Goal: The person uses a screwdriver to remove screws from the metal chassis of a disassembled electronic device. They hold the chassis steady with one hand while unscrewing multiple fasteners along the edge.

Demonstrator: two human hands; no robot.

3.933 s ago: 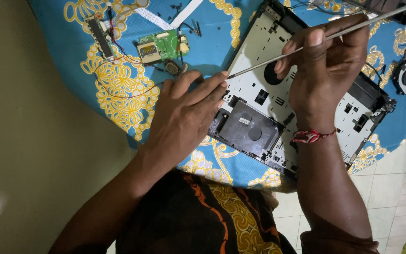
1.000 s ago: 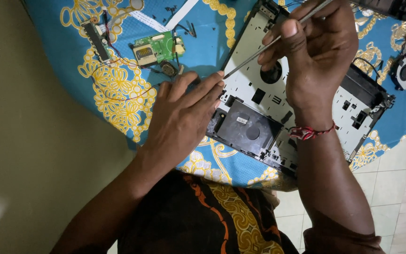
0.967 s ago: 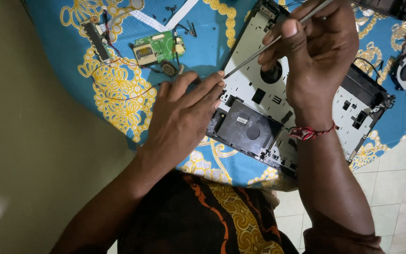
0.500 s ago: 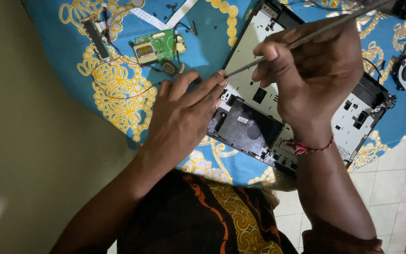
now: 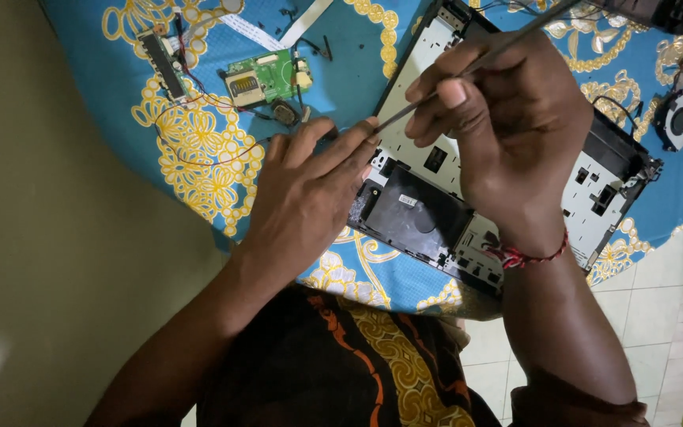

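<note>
Red thread bracelet (image 5: 533, 255), seemingly braided.

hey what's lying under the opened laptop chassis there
The laptop chassis lies on a blue cloth with yellow floral print. What is under the cloth is covered. The right hand hides part of the chassis.

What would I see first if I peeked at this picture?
Two hands in the middle: the right hand pinches a thin metal tool, the left hand rests flat beside it. Under them lies an opened laptop shell on a blue-and-yellow cloth, with a green circuit board at upper left.
</note>
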